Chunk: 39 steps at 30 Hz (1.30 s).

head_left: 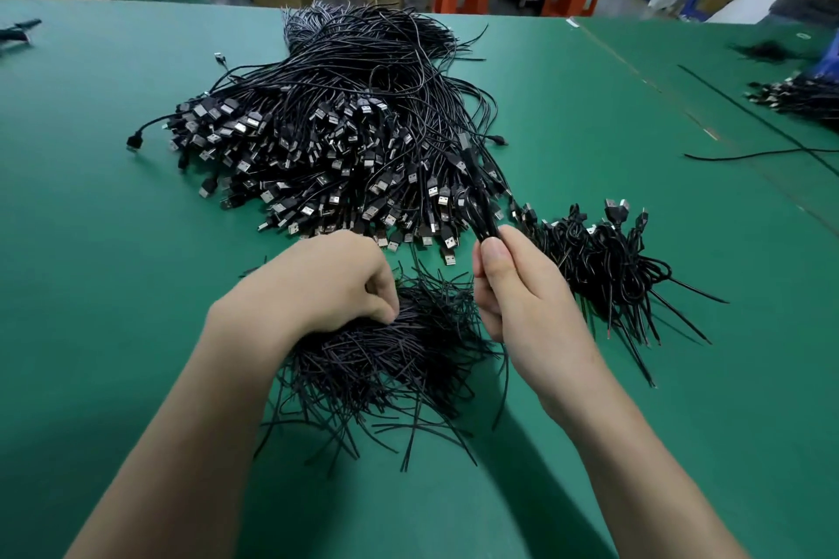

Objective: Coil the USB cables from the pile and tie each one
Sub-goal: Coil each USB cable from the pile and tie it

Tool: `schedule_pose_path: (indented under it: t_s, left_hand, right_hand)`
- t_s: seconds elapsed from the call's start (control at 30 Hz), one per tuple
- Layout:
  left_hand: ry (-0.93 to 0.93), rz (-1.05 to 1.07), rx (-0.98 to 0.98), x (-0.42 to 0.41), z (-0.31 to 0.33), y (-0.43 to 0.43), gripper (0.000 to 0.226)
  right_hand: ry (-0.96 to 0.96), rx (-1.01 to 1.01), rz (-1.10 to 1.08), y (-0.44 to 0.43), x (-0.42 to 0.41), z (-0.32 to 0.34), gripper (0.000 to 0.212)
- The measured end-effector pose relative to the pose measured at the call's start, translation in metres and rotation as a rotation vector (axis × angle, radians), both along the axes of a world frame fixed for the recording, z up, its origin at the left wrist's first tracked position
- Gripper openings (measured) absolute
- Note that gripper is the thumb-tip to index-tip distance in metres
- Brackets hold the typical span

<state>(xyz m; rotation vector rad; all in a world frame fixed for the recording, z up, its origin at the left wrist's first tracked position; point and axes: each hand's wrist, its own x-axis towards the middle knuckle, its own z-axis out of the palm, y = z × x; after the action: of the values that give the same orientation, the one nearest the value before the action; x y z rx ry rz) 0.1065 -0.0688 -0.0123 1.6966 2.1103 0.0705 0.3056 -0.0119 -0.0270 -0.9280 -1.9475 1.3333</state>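
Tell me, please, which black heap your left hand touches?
The nearest heap of thin black plugless tie wires, under the left hand; the loose-cable pile and coiled bundles carry plugs.

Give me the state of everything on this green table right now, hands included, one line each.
USB cable pile, loose, uncoiled, heaped on the table.
Held cable, folded into loops, upright in the right hand.
Right hand, grips the held cable.
Left hand, fingers curled, pinching into the tie pile.
Tie pile, loose scattered strands.
Finished cables, coiled, heaped at right.
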Motion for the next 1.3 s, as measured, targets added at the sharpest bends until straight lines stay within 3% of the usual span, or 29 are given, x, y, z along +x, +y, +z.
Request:
schedule_pose_path:
  t_s: [0.3,0.47,0.6,0.8,0.93,1.17,1.3]
  left_hand:
    - [0.199,-0.019,-0.034,0.011,0.001,0.002,0.009]
    - [0.13,0.061,0.068,-0.003,0.007,-0.003,0.018]
    - [-0.066,0.063,0.229,-0.013,0.015,-0.011,0.014]
    - [-0.743,0.04,0.438,0.015,0.023,-0.006,0.014]
    - [-1.02,0.089,0.451,0.024,0.019,-0.002,0.015]
    - [-1.225,0.045,0.471,0.026,0.013,0.0,0.014]
    - [-1.324,0.054,0.446,0.025,0.009,0.0,0.023]
  right_hand:
    - [0.039,-0.094,0.0,-0.001,0.003,0.001,0.037]
    - [0.016,-0.057,-0.03,-0.001,0.008,-0.001,0.037]
    - [-0.02,0.012,-0.031,-0.005,0.007,-0.004,0.035]
    - [0.012,0.076,0.005,-0.014,-0.003,-0.006,0.031]
    - [0.059,0.111,-0.046,-0.01,-0.005,-0.001,0.03]
    - [0.147,0.025,-0.079,-0.01,-0.004,0.01,0.03]
    - [0.299,-0.224,-0.017,-0.014,-0.003,0.02,0.035]
